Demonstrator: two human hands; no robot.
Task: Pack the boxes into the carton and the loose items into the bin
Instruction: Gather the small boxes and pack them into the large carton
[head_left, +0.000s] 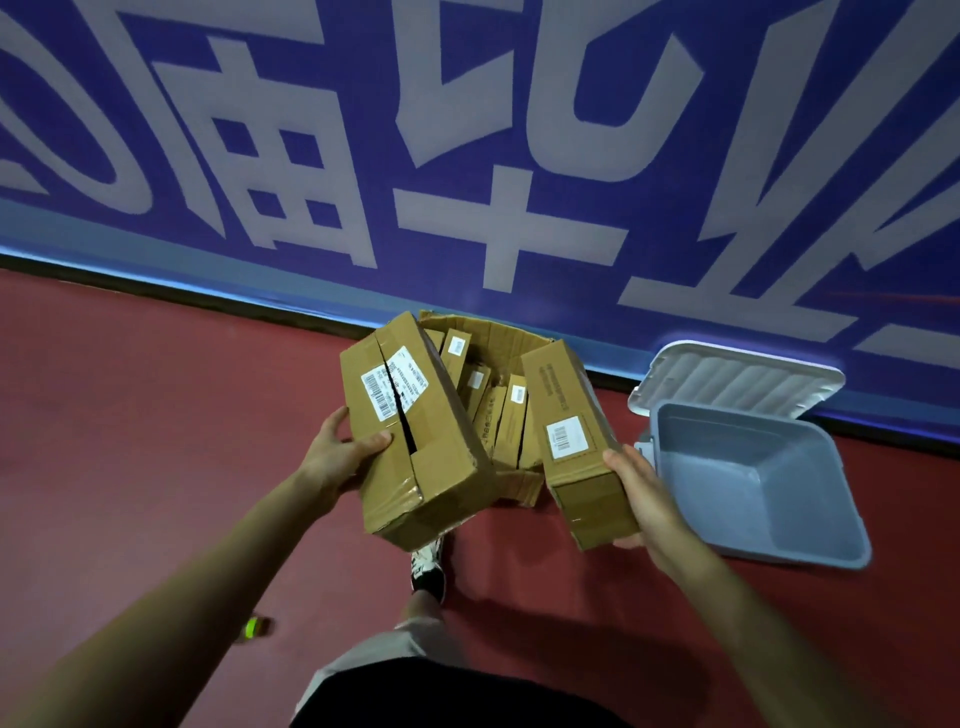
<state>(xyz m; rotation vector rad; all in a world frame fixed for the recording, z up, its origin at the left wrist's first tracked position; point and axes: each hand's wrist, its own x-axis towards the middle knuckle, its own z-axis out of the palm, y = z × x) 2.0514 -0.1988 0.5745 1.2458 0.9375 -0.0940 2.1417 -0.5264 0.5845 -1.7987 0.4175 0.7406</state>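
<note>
Red floor (130, 415) runs up to a blue wall banner (467, 130) printed with large white characters, and an open brown carton (498, 338) sits on the floor against its foot. Several slim cardboard boxes (511, 415) stand on end inside the carton, packed side by side. The person reaches forward with both bare forearms, a box in each hand, both boxes held in the air over the near part of the carton. The left hand (343, 452) grips the near left edge of a large cardboard box (415, 441), thumb lying across its top face and fingers wrapped round the side; this box tilts, its top seam is split open, and a white shipping label crosses the tear. The right hand (644, 499) holds a narrower cardboard box (571, 431) from its right side, thumb hooked over the top edge and palm along the flank, a barcode label facing up. To the right of the carton and near the right hand, a grey-blue plastic bin (753, 483) stands on the floor, its white lid (737, 374) swung back against the banner. A black-and-white shoe (428, 564) shows beneath the large box, and a small blurred green object (253, 627) lies on the floor at lower left.
</note>
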